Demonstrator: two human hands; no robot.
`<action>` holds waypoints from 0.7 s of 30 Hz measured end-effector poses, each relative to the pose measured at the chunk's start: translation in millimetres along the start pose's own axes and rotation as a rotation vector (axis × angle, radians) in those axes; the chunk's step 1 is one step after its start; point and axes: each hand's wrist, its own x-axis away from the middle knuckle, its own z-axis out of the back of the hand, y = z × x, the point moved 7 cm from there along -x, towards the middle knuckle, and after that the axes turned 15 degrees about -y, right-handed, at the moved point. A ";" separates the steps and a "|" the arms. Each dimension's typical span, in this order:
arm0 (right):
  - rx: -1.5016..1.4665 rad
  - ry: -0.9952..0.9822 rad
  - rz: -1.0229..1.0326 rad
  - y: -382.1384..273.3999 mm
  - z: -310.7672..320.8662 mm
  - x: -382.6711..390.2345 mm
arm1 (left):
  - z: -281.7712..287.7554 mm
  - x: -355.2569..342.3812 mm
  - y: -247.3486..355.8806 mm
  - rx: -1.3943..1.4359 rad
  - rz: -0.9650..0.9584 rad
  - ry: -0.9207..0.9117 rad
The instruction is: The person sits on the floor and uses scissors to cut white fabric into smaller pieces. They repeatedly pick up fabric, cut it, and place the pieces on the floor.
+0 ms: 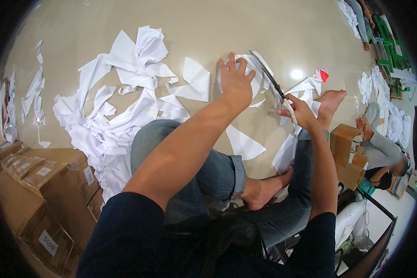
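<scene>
My left hand (236, 78) lies with its fingers spread on a small piece of white cloth (255, 65) on the floor. To its right, my right hand (301, 111) is closed around the pale, wrapped-looking handle of a pair of dark-bladed scissors (274, 83). The blades point up and left, across the right part of that cloth; whether they are open or closed is unclear. Another strip of white cloth (308, 85) with a red patch (324, 75) lies beyond my right hand. Below my left hand is a loose white cloth piece (244, 142).
A heap of white cloth (125, 102) spreads to the left. Stacked cardboard boxes (41, 204) stand at the lower left. My bare foot (330, 103) is right of my right hand, near an open carton (345, 141). Another person (382, 153) sits at the right.
</scene>
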 end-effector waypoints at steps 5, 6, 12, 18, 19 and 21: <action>0.053 0.118 0.220 21.5 -1.0 -6.6 | -0.2 -0.7 3.6 -0.005 -0.001 0.023; 0.102 0.140 0.266 13.5 0.0 -6.2 | 0.7 -0.3 2.3 0.010 -0.004 0.014; -0.043 0.056 0.057 21.9 -3.0 0.5 | -4.3 -9.7 -4.4 -0.006 0.010 -0.098; -0.666 0.115 0.092 99.1 -71.8 33.3 | 4.6 -12.6 -12.4 0.040 0.054 -0.011; -0.790 0.149 0.100 100.7 -92.7 47.2 | 4.2 -14.5 -15.7 0.054 0.070 -0.001; -1.002 0.240 0.027 109.9 -141.1 76.5 | 1.1 -17.6 -18.4 0.092 0.074 0.053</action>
